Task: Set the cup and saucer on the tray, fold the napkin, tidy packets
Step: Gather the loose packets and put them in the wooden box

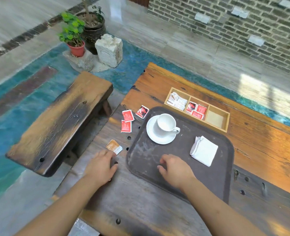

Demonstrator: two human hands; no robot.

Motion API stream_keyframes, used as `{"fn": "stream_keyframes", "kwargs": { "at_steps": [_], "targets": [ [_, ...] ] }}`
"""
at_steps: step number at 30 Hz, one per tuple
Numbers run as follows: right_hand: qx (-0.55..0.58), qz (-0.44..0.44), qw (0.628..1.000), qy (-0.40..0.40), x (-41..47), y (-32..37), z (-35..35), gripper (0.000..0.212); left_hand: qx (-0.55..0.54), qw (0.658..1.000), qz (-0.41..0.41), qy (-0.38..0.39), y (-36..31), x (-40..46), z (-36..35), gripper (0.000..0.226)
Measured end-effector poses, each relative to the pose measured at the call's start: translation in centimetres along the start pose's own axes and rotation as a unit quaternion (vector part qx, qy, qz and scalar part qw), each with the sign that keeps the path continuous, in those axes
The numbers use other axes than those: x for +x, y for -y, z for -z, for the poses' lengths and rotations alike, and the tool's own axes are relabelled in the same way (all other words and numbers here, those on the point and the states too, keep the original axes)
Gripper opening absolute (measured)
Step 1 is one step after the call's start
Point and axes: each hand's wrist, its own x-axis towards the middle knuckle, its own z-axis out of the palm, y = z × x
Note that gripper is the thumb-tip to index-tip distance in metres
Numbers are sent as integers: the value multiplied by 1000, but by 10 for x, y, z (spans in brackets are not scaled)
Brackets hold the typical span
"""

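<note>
On a weathered wooden bench (158,210) beside a grey brick wall, a person works through the last of a tea setting; the white ceramic cup (166,123) stands upright on its round white saucer (155,136) toward the far left of the dark brown plastic tray (209,181), and the white cloth napkin (204,150) lies folded into a small square on the tray's right side, so the first two steps look done and the tidying of packets appears to be the step in hand.

The left hand (100,167) rests low on the bench just left of the tray, its fingers (109,155) loosely spread and holding nothing, their tips touching or all but touching an orange-and-white paper packet (114,146); which of the two cannot be told. The right hand (174,169) hovers over the tray's near edge, fingers curled loosely and empty.

Three red paper packets lie loose off the tray's far left corner: two (127,116) (126,126) just beside each other, the third, red and black (142,111), near the tray's rim. The light wooden three-compartment box (226,122) sits behind the tray; its left compartment holds white packets (177,101), the middle one red packets (196,110), the right one looks empty.

The next move likely calls for a pinch on the orange packet's thin edge, lifting it flat off the wood, then a reach across the tray, clear of the cup, to the empty compartment.
</note>
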Motion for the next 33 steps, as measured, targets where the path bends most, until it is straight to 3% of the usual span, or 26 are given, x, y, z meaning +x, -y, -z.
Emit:
{"fn": "stream_keyframes", "kwargs": {
  "at_steps": [3, 8, 12, 15, 21, 28, 33],
  "targets": [
    [-8, 27, 1000, -1, 25, 28, -1, 24, -2, 1000, 28, -2, 27, -3, 5, 45],
    [-20, 63, 998, 1, 72, 73, -1, 23, 40, 998, 8, 40, 49, 4, 5, 61],
    [-37, 75, 996, 0, 107, 95, 1, 27, 36, 998, -4, 45, 53, 16, 4, 60],
    [-50, 74, 996, 9, 140, 108, 3, 28, 51, 998, -30, 36, 58, 25, 2, 48],
    [-88, 59, 994, 3, 204, 113, 10, 51, 10, 997, -69, 15, 66, 41, -10, 38],
    [-90, 79, 992, 42, 238, 109, 9, 101, -43, 997, -67, -14, 52, 57, -11, 48],
    [-135, 105, 983, 62, 245, 108, 1, 96, 35, 990, -136, 0, 39, 73, -2, 73]
  ]
}}
